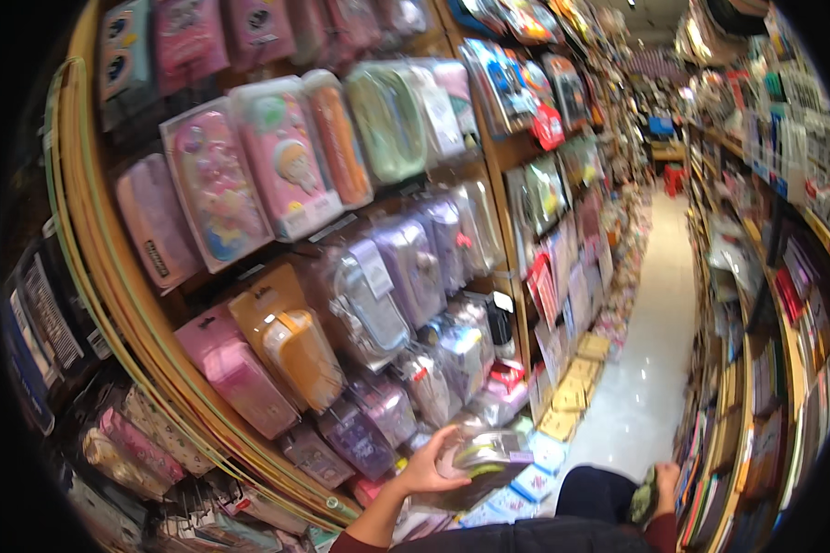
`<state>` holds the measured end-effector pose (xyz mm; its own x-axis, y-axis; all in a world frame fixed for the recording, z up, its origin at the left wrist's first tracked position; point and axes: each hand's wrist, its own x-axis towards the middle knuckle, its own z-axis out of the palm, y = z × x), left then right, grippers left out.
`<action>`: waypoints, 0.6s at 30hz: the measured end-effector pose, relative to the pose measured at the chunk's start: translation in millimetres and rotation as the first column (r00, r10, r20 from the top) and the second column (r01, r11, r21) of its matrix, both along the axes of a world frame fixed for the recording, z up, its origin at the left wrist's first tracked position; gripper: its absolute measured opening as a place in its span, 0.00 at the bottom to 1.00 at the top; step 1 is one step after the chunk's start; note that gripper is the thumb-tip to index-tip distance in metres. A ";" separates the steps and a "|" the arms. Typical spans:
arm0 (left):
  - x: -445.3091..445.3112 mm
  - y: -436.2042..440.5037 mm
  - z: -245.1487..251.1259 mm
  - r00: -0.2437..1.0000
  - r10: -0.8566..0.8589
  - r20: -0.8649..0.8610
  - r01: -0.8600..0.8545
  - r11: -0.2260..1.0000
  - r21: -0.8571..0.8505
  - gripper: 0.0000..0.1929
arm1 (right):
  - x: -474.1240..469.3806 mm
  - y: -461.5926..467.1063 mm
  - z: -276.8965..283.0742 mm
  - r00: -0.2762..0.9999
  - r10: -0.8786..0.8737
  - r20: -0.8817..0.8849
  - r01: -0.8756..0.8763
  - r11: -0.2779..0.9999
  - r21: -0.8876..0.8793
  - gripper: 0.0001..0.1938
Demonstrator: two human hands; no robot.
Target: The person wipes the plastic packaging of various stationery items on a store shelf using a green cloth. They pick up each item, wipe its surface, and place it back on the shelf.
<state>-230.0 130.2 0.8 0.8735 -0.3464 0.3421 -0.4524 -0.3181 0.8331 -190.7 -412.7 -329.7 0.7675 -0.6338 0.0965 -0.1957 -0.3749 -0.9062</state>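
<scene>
My left hand (432,466), low in the middle of the picture, holds a clear plastic package (487,456) with yellow-green and dark parts and a small label; its exact contents are blurred. Beside my dark-clothed leg at the lower right is my right hand (666,477), closed around a crumpled green cloth-like item (643,499). Above the left hand hang packaged pencil cases: a pink one with a cartoon figure (294,162), an orange-yellow one on a card (306,359) and a pale blue one (370,304).
A wooden shelf upright (505,207) divides the left display. Yellow packets (570,394) and blue patterned packets (536,480) lie along its foot. A narrow tiled aisle (647,332) runs towards a red stool (674,180). Shelves of books (726,428) line the right side.
</scene>
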 end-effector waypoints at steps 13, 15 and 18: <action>-15.8 14.1 -76.4 0.967 0.174 -0.185 -0.212 0.954 -0.212 0.51 | -31.5 -41.7 73.7 0.993 -0.025 -0.115 0.042 0.988 0.147 0.11; -7.2 7.8 -86.3 0.949 0.223 -0.225 -0.264 0.948 -0.176 0.52 | -65.6 -49.4 78.1 0.996 -0.048 -0.077 0.062 0.981 0.182 0.11; 5.0 1.2 -96.4 0.945 0.152 -0.288 -0.212 0.959 -0.188 0.53 | -104.5 -51.4 83.8 0.968 -0.182 -0.175 0.201 0.974 0.100 0.13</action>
<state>-225.0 131.4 -95.6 0.9839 -0.1179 0.1342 -0.1536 -0.1752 0.9725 -295.2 -464.0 -245.8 0.6296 -0.7700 -0.1031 -0.4028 -0.2101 -0.8908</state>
